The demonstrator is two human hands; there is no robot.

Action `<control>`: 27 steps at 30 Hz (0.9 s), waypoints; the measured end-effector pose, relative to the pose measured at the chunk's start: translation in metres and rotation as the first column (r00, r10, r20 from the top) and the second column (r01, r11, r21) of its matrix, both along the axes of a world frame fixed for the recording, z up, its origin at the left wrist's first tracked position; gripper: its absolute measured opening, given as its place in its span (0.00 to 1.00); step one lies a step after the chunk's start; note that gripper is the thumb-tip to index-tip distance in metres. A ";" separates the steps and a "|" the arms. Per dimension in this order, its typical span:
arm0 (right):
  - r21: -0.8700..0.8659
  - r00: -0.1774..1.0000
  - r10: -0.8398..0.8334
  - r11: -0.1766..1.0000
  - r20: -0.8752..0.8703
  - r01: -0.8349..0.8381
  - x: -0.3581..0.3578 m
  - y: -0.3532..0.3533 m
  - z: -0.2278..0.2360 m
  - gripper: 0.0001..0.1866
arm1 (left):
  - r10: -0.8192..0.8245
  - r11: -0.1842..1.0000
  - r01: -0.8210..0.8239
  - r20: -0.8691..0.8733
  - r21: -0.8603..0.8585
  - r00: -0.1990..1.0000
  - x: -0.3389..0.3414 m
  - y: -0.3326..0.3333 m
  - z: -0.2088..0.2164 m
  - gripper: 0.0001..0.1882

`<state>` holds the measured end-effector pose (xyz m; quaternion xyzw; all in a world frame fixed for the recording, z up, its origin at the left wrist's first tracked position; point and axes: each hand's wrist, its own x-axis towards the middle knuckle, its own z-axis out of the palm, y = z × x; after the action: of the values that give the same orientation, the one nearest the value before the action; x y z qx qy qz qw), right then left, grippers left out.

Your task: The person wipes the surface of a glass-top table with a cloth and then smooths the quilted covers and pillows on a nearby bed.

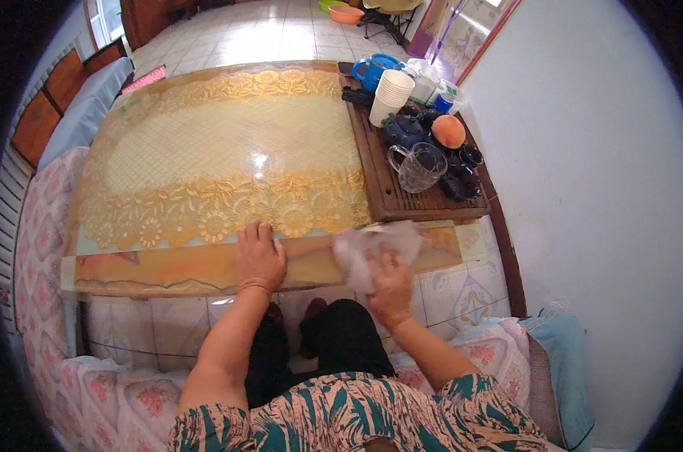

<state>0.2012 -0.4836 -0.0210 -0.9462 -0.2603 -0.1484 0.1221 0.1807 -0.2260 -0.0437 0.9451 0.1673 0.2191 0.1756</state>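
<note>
A pale, whitish cloth (356, 252) lies bunched on the near right part of the table (240, 143), just in front of the wooden tea tray (394, 203). My right hand (391, 282) presses on it with the fingers over the fabric, somewhat blurred by motion. Farther left, my left hand (261, 256) rests on the table's near edge, its thumb apart from the fingers and nothing in it. Under a clear, shiny cover, the tabletop shows a gold lace pattern.
Crowding the tray are a glass mug (418, 167), a dark teapot (403, 131), a peach (448, 132), stacked paper cups (392, 98) and a blue pot (376, 73). A white wall (583, 173) stands at right. Flowered seat covers (142, 392) lie near and left.
</note>
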 end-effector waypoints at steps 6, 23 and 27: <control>0.104 0.925 0.375 0.924 -0.068 -0.367 -0.024 0.094 0.002 0.32 | 0.012 0.955 0.040 0.173 -0.293 0.985 0.004 0.021 -0.022 0.09; 0.069 0.955 0.282 0.959 -0.088 -0.276 -0.024 0.052 0.000 0.33 | 0.187 0.588 0.227 0.404 -0.776 0.895 -0.007 0.039 -0.032 0.14; 0.068 0.873 0.480 0.877 -0.087 -0.476 -0.022 0.118 -0.018 0.33 | 0.088 0.939 0.088 0.482 -0.331 0.872 -0.039 0.024 -0.007 0.14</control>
<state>0.1795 -0.3658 -0.0390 -0.8559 -0.4762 -0.0712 0.1888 0.1418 -0.2015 -0.0503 0.8135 0.1527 0.4185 0.3739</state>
